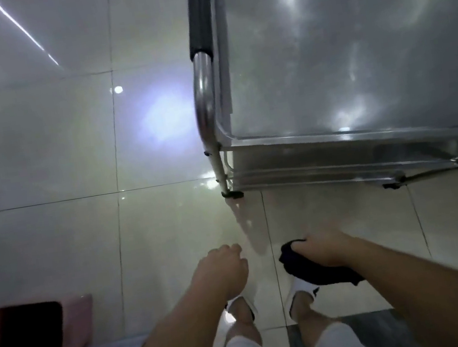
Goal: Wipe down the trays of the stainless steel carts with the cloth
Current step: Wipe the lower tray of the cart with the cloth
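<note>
One dark cloth point(319, 269) bunched in the right hand point(326, 248), cart tray point(352, 51) well apart.

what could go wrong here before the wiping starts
The cart stands on glossy floor tiles on small feet, so a hard wipe on its top tray might shift it. The dark cloth hangs loosely from the right hand and could slip. The left hand holds nothing to steady the handle.

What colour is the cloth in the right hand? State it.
Black, or very dark. The cloth shows in the head view, gripped by the right hand.
</note>
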Motion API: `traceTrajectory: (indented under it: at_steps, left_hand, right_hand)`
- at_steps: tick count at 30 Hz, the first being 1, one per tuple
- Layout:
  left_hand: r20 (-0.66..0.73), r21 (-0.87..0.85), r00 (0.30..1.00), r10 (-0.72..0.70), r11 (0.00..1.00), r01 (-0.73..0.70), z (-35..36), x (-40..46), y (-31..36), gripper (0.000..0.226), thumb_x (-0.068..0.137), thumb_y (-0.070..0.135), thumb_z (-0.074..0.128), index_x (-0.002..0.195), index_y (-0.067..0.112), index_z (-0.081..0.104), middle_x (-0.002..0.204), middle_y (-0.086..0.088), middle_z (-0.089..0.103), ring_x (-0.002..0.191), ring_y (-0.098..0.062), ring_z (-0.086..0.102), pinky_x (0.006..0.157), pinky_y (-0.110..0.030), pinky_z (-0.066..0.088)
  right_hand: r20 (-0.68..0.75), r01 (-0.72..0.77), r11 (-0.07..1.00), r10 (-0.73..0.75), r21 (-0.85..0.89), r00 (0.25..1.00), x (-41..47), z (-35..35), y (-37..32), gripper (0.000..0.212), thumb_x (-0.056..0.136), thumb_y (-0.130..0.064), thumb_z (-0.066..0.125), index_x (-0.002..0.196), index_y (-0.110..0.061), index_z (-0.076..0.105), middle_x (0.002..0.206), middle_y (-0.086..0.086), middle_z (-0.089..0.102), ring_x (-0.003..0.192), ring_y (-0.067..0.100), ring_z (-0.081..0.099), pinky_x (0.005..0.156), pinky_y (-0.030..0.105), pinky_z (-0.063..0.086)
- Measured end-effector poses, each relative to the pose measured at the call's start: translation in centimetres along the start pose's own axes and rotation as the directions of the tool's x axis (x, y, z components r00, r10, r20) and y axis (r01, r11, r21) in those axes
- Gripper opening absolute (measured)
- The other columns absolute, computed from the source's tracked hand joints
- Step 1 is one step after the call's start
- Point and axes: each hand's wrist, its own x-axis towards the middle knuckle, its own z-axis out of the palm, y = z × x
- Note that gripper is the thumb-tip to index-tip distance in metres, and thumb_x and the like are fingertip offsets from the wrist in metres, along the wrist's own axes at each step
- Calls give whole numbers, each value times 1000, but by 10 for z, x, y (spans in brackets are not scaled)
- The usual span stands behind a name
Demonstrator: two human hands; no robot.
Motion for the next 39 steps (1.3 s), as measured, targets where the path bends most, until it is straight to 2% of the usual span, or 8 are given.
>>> traceTrajectory:
  at_steps: [4,8,11,13,16,22,30,39]
  left_hand:
    - [-64,6,998,-18,1000,18,-24,-82,-34,43,109,38,34,142,18,50,140,-9,55,127,-31,52,104,-43,44]
    - [-140,99,987,-79,991,93,-54,-152,-79,41,108,39,34,138,17,52,136,-10,57,122,-31,55,99,-45,45]
    - [-240,11,958,-154,987,161,-77,-188,-119,45,109,41,32,142,18,51,140,-9,57,121,-30,57,100,-46,48]
    - [-304,-64,931,-203,979,193,-89,-204,-141,45,109,41,31,142,18,51,140,-8,57,119,-28,58,100,-45,49]
    - [-338,-149,903,-265,962,227,-107,-218,-169,46,108,41,31,143,19,50,143,-7,56,122,-29,57,101,-44,47]
    - [-368,-254,868,-334,934,252,-160,-208,-209,45,108,41,34,143,20,52,144,-5,56,123,-27,58,101,-41,49]
    - [-351,-347,834,-425,887,306,-274,-171,-254,44,107,39,36,144,20,50,147,-5,53,124,-28,57,98,-40,49]
    - [-309,-430,841,-445,854,294,-367,-104,-321,43,104,38,39,143,25,52,144,0,57,122,-23,59,101,-40,50]
  right_hand:
    - [-16,104,990,-103,100,995,-68,-3,-88,39,103,-45,43,80,-18,60,79,3,59,69,19,53,65,32,37]
    - [-32,211,976,-213,-63,977,-118,-12,-174,45,107,-43,39,95,-11,68,93,10,64,81,23,59,70,31,40]
    - [-65,246,949,-263,-196,963,-135,-19,-230,53,105,-44,37,114,-5,71,114,17,67,105,31,63,87,32,47]
    - [-78,267,922,-299,-282,951,-139,-25,-264,53,105,-43,37,117,-3,70,119,17,66,109,32,62,94,34,49]
    - [-83,292,884,-343,-364,936,-138,-37,-304,50,102,-46,40,106,-5,69,104,13,65,94,29,59,79,32,43]
    - [-78,348,806,-434,-478,898,-109,-82,-376,47,98,-52,42,85,-12,62,78,3,60,77,23,58,70,32,42]
    - [-71,408,832,-465,-375,882,-62,-200,-439,49,102,-50,43,82,-10,63,86,7,65,78,20,59,68,31,42]
    - [-125,278,911,-328,-306,936,2,-292,-485,43,101,-47,44,84,-14,66,86,2,67,80,16,61,69,32,43]
